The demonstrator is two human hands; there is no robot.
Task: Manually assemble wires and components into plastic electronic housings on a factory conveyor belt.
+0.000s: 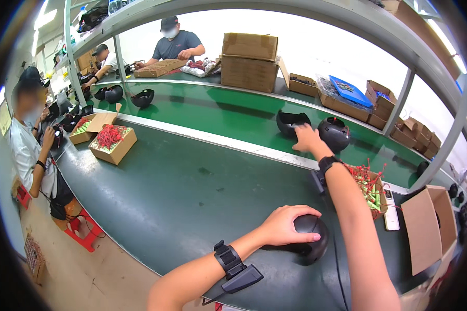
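My left hand [288, 225] curves over a smooth black rounded shell [312, 238] on the near green worktop, thumb and fingers spread around its side. My right hand [310, 141] stretches across the metal rail to the conveyor belt, thumb apart from the fingers. Its fingertips overlap the near right part of a hollow black shell [285, 122] whose open side faces up; whether they touch it is unclear. Just right of that hand, another black shell [334, 133] with holes in its top sits on the belt.
A carton of red-wired green parts [369, 191] stands beside my right forearm, near a white handheld device [391, 210] and an open cardboard box [425, 223]. Another carton with red wires [114, 145] is at left. More shells [142, 98] lie up the belt. Co-workers sit left and behind.
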